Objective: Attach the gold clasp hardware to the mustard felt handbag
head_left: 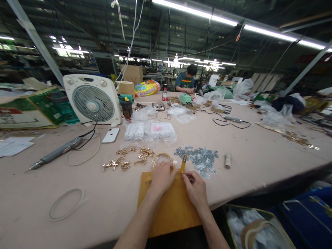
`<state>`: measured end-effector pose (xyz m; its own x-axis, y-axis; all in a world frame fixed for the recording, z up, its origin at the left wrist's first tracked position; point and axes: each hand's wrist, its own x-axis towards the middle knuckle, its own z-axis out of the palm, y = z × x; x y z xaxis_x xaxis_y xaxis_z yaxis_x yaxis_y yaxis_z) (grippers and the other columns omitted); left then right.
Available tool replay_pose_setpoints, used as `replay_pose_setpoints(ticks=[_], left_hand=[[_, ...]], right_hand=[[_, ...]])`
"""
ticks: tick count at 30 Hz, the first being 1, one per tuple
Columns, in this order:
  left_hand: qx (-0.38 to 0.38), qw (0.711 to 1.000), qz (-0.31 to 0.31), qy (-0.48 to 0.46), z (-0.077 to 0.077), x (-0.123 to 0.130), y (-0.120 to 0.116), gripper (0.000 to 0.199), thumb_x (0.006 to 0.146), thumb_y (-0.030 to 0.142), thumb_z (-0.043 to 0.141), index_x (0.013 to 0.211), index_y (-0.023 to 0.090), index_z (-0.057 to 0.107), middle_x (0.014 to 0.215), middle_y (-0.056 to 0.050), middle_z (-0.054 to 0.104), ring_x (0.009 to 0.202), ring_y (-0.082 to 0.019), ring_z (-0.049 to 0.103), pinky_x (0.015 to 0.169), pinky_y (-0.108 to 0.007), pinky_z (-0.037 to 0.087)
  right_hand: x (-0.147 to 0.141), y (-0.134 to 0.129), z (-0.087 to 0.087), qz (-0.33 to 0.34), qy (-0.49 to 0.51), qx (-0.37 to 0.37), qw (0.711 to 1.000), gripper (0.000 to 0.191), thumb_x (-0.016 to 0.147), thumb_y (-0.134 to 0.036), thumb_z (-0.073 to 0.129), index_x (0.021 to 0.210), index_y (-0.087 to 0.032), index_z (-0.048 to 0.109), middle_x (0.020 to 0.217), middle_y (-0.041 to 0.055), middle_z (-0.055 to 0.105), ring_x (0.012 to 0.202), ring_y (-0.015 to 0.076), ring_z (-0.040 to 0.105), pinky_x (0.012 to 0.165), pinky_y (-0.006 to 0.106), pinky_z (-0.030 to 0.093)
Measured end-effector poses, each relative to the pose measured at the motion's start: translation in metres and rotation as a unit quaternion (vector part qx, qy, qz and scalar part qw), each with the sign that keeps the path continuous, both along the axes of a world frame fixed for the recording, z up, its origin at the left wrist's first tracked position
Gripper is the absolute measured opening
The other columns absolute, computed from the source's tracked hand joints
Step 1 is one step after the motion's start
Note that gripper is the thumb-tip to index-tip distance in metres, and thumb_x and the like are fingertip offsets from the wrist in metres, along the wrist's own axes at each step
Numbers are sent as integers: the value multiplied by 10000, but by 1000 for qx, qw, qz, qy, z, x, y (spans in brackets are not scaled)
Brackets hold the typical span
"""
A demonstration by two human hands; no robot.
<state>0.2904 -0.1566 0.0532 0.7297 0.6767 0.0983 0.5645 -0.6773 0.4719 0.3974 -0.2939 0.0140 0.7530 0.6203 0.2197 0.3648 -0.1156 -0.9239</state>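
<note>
A mustard-yellow leather bag piece (171, 211) lies at the table's front edge, with its lower part over the edge. A round braided handle (163, 156), partly in clear plastic, rises from its top edge. My left hand (163, 176) rests closed over the top edge beside the handle, thumb pressing the horizontal strap. A short yellow tab (183, 165) with a metal-rimmed slot stands up from the same edge. At its base, my right hand (195, 188) pinches with thumb and forefinger; a small shiny spot shows there. My fingers partly hide the strap.
Gold metal fittings (120, 162) lie left of the bag, flat silver plates (202, 159) behind it. Around them are a thread spool (227, 160), a phone (110, 135), a corded grey tool (55, 152), a fan (92, 100) and plastic packets (150, 131). A co-worker (186, 79) sits opposite.
</note>
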Motion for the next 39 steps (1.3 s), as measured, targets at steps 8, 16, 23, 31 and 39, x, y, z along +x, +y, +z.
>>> replay_pose_setpoints(ticks=[8, 16, 23, 31, 39], left_hand=[[-29, 999, 36, -3, -3, 10, 7, 546, 802, 762, 678, 887, 223, 666, 991, -96, 709, 988, -317, 634, 845, -402, 481], [-39, 998, 45, 14, -1, 12, 9, 539, 808, 762, 660, 874, 227, 668, 992, -93, 715, 959, -294, 645, 796, -372, 473], [-29, 996, 60, 54, 7, 21, 8, 685, 727, 874, 617, 851, 203, 679, 1015, -149, 718, 993, -355, 658, 832, -438, 503], [-34, 998, -17, 48, 7, 2, 9, 469, 793, 633, 692, 1016, 220, 694, 1123, -126, 701, 1097, -327, 633, 943, -419, 511], [12, 991, -10, 133, 25, 4, 1, 828, 535, 702, 854, 1146, 172, 676, 1215, -211, 662, 1188, -436, 588, 1023, -561, 484]], right_hand=[[0, -2, -2, -3, 25, 7, 1000, 311, 931, -514, 669, 950, -205, 705, 890, 51, 736, 787, 227, 692, 724, 321, 546], [-2, -5, -4, 10, 41, 21, 999, 302, 921, -495, 677, 962, -198, 712, 879, 56, 744, 765, 224, 697, 699, 309, 546], [-3, -4, -4, 33, -15, -2, 999, 274, 953, -463, 629, 967, -207, 723, 909, 61, 745, 799, 228, 704, 734, 325, 556], [-2, 1, -2, 11, -2, -3, 1000, 301, 924, -488, 649, 943, -199, 730, 882, 72, 751, 767, 239, 709, 721, 337, 575], [-3, 2, -1, 18, -8, -12, 1000, 292, 930, -494, 646, 926, -210, 716, 853, 58, 743, 734, 238, 704, 703, 344, 578]])
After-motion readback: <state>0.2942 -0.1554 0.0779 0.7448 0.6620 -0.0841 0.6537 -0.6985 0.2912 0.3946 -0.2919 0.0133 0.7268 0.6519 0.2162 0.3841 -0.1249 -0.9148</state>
